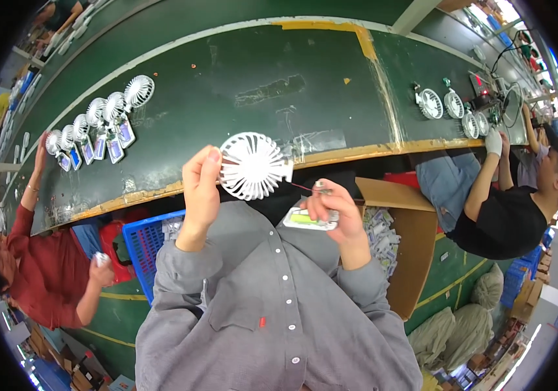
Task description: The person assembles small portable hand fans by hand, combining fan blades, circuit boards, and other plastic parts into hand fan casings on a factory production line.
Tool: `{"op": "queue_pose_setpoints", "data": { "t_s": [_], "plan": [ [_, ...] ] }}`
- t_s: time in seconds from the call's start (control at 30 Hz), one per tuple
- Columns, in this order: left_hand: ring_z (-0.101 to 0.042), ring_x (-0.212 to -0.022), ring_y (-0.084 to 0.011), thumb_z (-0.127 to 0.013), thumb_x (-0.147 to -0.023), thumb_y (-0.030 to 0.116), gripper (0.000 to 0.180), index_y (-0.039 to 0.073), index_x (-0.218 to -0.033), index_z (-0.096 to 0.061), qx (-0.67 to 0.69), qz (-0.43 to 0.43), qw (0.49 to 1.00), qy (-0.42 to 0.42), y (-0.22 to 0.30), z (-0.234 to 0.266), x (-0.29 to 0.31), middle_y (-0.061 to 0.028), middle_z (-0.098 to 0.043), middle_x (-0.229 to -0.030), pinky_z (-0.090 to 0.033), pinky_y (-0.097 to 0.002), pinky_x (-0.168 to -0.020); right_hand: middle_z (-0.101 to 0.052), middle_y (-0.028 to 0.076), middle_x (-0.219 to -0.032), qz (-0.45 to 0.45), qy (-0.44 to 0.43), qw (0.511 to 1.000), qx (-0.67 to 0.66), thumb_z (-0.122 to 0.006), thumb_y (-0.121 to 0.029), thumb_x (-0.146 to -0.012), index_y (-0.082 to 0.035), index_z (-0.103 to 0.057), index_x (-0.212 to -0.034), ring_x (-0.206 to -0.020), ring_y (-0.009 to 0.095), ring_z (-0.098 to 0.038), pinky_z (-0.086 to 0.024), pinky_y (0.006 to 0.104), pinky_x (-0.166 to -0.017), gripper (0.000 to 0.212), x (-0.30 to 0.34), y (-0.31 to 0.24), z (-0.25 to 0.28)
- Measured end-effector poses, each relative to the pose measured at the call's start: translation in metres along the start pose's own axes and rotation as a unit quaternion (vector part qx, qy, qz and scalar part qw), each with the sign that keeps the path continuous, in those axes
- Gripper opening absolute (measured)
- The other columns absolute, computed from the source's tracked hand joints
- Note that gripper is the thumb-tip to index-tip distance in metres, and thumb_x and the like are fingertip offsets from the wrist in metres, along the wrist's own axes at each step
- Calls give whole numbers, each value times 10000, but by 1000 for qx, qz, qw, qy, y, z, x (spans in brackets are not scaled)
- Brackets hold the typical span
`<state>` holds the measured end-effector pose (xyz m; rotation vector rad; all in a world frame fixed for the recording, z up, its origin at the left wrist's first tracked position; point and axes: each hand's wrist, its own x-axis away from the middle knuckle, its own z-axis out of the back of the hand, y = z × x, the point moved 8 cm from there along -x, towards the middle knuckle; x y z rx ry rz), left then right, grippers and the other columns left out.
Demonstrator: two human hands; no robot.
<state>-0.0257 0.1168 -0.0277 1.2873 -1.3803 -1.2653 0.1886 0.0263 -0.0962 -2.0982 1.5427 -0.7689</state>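
My left hand [201, 189] pinches the left rim of a white slatted fan head [253, 167] between thumb and fingers, above the bench's near edge. My right hand [339, 218] is closed around a white handle shell [290, 223] with a yellow-green cell inside. A thin reddish wire [301, 187] runs from the fan head's short neck to the fingertips of my right hand. Near those fingertips is a small pale part [320, 185], too small to make out. The fan head and the shell are apart, joined only by the wire.
Several white fans with open handles [99, 146] line the green workbench [227, 85] on the left; more fan heads [430, 104] lie right. A blue crate [143, 251] and a cardboard box [416, 260] of small parts flank me. Co-workers sit at either side.
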Motion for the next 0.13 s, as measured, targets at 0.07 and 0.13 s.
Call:
{"op": "queue_pose_setpoints", "data": {
  "t_s": [0.07, 0.13],
  "plan": [
    [-454, -738, -50, -471, -991, 153, 244, 31, -783, -511, -51, -25, 998, 2, -21, 1, 20, 20, -564, -812, -350, -195, -645, -545, 64, -650, 43, -20, 997, -64, -543, -116, -829, 2, -565, -1042, -703, 217, -567, -455, 390, -888, 244, 16, -12, -4],
    [-525, -870, -91, -506, -962, 129, 146, -5, -943, -561, -90, -35, 995, 35, -22, -6, 32, -56, -599, -1032, -434, -227, -759, -512, 50, -640, 43, 16, 997, -69, -545, -160, -819, -23, -521, -1031, -686, 204, -535, -462, 419, -910, 254, 28, -22, -12]
  ]
}}
